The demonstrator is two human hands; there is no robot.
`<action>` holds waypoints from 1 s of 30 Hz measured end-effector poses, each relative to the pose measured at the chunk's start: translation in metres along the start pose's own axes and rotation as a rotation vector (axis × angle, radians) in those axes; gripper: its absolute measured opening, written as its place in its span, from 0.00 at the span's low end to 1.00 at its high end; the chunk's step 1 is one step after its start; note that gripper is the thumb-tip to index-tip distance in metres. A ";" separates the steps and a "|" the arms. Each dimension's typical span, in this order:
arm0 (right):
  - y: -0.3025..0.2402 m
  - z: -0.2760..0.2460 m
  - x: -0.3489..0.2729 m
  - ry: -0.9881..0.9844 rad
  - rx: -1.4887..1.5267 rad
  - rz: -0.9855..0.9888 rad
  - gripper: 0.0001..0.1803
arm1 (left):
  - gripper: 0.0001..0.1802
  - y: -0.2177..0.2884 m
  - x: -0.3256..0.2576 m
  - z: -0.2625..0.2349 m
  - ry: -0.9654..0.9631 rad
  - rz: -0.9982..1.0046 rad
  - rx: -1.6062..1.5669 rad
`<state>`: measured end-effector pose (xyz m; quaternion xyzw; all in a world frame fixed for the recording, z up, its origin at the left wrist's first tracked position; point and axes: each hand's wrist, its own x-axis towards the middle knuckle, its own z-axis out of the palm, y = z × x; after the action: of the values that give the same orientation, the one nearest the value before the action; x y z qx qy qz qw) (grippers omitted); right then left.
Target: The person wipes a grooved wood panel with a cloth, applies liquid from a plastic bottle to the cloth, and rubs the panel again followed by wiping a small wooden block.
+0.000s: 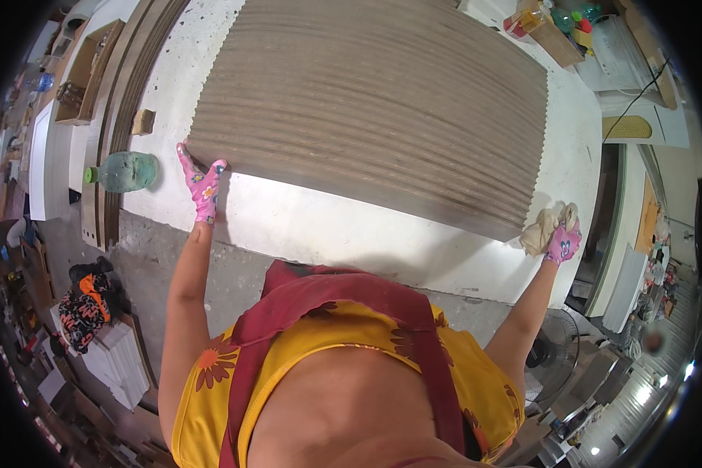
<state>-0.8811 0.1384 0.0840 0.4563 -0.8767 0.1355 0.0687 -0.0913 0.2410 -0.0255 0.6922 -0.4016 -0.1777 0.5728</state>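
A large brown-grey ribbed panel (366,109), with zigzag left and right ends, lies across the white table (288,199). My left hand (202,183), in a pink flowered glove, is at the panel's near left corner. Its thumb and fingers are spread apart, touching or close to the edge. Off the near right corner, my right hand (564,240) in a matching glove is closed on a crumpled beige cloth (544,231), which lies beside the panel's right end. Part of that hand's fingers is hidden by the cloth.
Left of the panel are a greenish plastic bottle (126,171) lying on its side, a small wooden block (143,122) and long brown strips (111,132). An open wooden box (90,74) stands farther left. At the far right is a cardboard box (550,39); a fan (552,351) stands at lower right.
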 end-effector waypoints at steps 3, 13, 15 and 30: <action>0.019 0.022 0.016 0.067 -0.178 -0.093 0.29 | 0.55 0.007 -0.016 0.007 0.121 -0.053 0.021; -0.230 0.029 0.005 0.141 0.075 -0.877 0.21 | 0.43 0.115 -0.163 0.099 -0.131 -0.665 -0.499; -0.283 0.042 0.014 0.106 0.008 -0.912 0.23 | 0.41 0.128 -0.169 0.114 -0.251 -0.766 -0.618; -0.508 0.161 0.142 -0.458 -0.099 -0.730 0.43 | 0.15 0.165 -0.143 0.133 -0.200 -1.093 -0.873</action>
<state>-0.5466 -0.2988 0.0540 0.7509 -0.6560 -0.0445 -0.0624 -0.3315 0.2598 0.0613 0.4821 0.0610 -0.6475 0.5870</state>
